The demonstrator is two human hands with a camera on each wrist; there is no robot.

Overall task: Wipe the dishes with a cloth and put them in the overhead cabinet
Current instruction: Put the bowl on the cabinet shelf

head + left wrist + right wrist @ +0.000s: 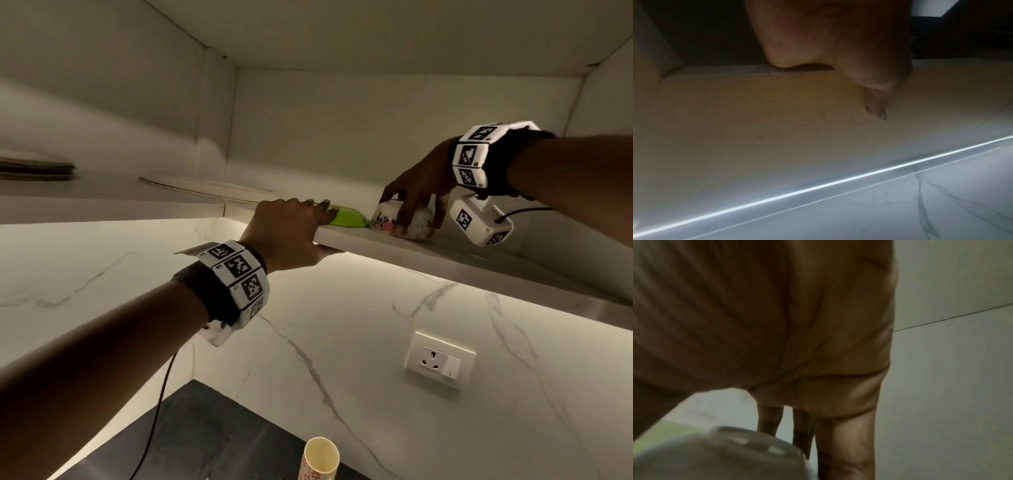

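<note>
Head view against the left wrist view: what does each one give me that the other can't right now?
Head view only: the right hand gripping a floral cup lying on the cabinet shelf, a green item beside it, plates further left, a paper cup on the counter. Left wrist view only: the shelf's underside with the thumb pressed on it, and a light strip. Both: the left hand holding the shelf's edge.

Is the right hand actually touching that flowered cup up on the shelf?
Touching. In the head view the right hand reaches down over the flowered cup, with fingers wrapped across its side as it sits on the shelf.
</note>
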